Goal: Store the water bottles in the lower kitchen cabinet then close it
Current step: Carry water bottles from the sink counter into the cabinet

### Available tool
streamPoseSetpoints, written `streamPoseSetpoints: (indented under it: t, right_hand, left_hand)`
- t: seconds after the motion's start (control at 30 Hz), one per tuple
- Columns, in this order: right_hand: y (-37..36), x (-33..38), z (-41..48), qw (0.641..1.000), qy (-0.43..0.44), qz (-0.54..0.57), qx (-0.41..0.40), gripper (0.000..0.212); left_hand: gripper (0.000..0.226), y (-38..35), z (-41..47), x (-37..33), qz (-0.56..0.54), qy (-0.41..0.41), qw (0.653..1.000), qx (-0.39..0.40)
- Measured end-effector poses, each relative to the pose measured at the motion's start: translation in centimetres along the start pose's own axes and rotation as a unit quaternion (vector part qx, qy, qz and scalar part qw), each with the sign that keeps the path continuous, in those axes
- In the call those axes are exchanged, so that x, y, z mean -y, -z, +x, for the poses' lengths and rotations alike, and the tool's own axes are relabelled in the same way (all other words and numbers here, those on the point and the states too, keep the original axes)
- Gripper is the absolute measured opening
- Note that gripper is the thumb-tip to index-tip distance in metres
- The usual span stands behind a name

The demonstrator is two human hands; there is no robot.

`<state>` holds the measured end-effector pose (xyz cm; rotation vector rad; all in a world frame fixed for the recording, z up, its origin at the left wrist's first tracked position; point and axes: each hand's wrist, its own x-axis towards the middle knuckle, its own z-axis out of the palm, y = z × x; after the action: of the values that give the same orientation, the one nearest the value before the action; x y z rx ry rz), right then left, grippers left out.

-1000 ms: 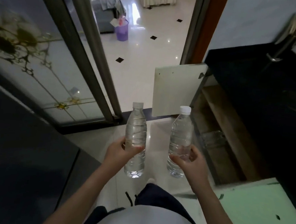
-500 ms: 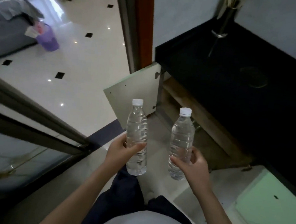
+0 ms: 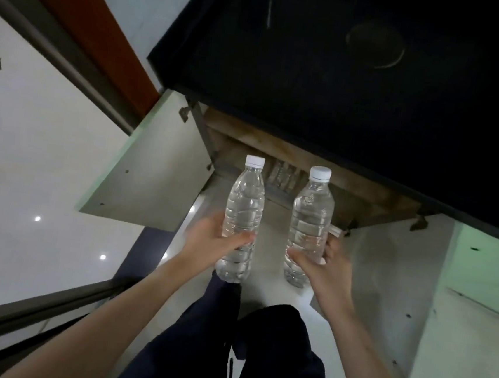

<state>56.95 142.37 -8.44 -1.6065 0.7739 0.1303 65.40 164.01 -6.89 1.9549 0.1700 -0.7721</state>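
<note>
I hold two clear water bottles with white caps upright in front of me. My left hand (image 3: pixel 211 241) grips the left bottle (image 3: pixel 244 206) around its lower half. My right hand (image 3: pixel 321 264) grips the right bottle (image 3: pixel 311 216) the same way. Straight ahead the lower cabinet (image 3: pixel 276 148) stands open under a black countertop (image 3: pixel 359 77). Its left door (image 3: pixel 152 176) is swung out to the left and its right door (image 3: pixel 390 294) to the right. Inside, a wooden shelf shows, with some clear bottles (image 3: pixel 283 175) dimly seen behind the two I hold.
A sliding door track (image 3: pixel 39 299) crosses the floor at lower left, with white tiled floor (image 3: pixel 32 149) beyond it. A brown door frame (image 3: pixel 84 23) rises at upper left. My dark trouser legs (image 3: pixel 242 349) fill the bottom centre.
My view has turned right and tilted down, so the open cabinet now lies straight ahead and closer. Both hands keep the same hold on the bottles.
</note>
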Motion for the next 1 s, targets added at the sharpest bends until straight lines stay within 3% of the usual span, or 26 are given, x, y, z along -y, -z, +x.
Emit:
streamPoseSetpoints:
  t: [0.27, 0.67, 0.77, 0.9, 1.0]
  right_hand:
    - [-4.5, -11.6, 11.6, 1.0, -0.012, -0.006, -0.017, 0.041]
    - [-10.7, -33.9, 34.5, 0.996, 0.057, -0.042, -0.05, 0.043]
    - [-11.5, -38.1, 39.1, 0.995, 0.069, -0.047, -0.055, 0.043]
    - [-12.2, -42.0, 43.7, 0.993, 0.082, -0.039, -0.069, 0.046]
    - [-12.2, -43.4, 45.9, 0.992, 0.098, -0.032, -0.073, 0.05]
  left_hand:
    - [0.019, -4.8, 13.4, 9.4, -0.024, 0.004, 1.0, -0.006]
    - [0.021, -10.9, 40.5, 28.9, -0.035, -0.032, 0.999, -0.025]
    - [0.015, -12.7, 46.5, 31.8, -0.02, -0.057, 0.998, -0.028]
    - [0.036, -14.9, 53.1, 34.7, 0.008, -0.101, 0.994, -0.037]
    - [0.024, -16.3, 56.2, 35.4, 0.024, -0.121, 0.991, -0.05]
